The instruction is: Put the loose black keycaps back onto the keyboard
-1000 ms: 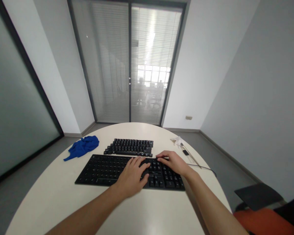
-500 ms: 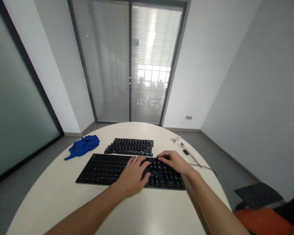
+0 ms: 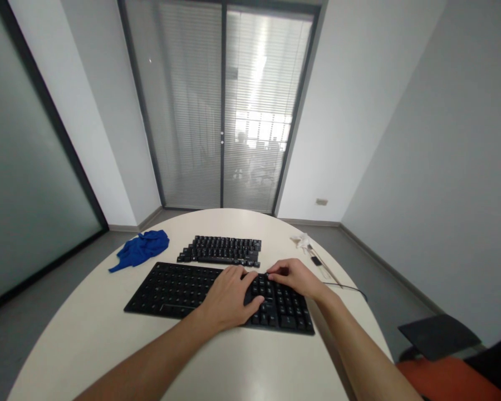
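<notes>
A person's left hand [image 3: 229,303] lies palm-down across the middle of a long black plastic keyboard [image 3: 175,289], its left part bare of keycaps, on a round off-white surface [image 3: 87,334]. The keyboard sits between the surface's left and right edges; rows of loose black plastic keycaps [image 3: 225,250] stand just beyond it, toward the far edge. The left grip is slack, thumb apart, clasping nothing. The right hand [image 3: 294,277] brings thumb and forefinger close together at the keyboard's far rim; whether that grip has hold of a key cannot be told at this distance. The chief hazard appears to be a crooked pull, which could crack a keycap's stem or flick it over the surface's right edge. Too little weight from the left hand could let the keyboard skid toward the far edge, scattering the ordered rows. A thin black cable [image 3: 350,288] crossing the right edge could catch and twist the keyboard. Near the left edge, a crumpled blue cloth [image 3: 141,249] lies well apart from both hands.
</notes>
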{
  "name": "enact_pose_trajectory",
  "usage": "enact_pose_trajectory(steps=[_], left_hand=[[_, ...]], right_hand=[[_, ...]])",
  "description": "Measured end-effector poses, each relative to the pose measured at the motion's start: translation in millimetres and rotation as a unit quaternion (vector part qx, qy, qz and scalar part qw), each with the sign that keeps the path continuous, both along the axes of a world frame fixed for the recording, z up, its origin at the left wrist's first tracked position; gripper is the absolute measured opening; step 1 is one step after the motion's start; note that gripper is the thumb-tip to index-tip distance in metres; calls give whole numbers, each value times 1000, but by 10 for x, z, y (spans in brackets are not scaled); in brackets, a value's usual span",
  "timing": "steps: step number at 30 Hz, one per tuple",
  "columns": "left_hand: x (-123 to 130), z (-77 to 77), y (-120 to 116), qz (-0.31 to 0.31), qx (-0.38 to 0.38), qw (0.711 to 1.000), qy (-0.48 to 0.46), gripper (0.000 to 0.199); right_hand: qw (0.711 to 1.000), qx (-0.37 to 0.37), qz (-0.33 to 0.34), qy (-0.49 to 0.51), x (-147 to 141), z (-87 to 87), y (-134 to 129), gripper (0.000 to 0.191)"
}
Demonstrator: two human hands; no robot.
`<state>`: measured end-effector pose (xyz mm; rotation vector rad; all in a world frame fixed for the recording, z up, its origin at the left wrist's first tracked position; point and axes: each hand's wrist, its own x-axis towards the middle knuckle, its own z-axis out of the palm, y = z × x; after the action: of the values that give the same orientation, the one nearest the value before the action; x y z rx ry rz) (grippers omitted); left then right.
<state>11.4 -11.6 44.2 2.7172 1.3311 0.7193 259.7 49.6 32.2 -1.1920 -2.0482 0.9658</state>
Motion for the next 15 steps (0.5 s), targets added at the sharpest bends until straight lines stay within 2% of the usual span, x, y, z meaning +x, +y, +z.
enact_pose_trajectory(steps=[7,15], left_hand=[[18,-16,27,5,6,1000,29,54],[22,-54,51,-40,-7,999,9,49]], right_hand=[[1000,-11,19,15,-70,28,-28,31],[999,-29,38,21,-102,39,-53,35]])
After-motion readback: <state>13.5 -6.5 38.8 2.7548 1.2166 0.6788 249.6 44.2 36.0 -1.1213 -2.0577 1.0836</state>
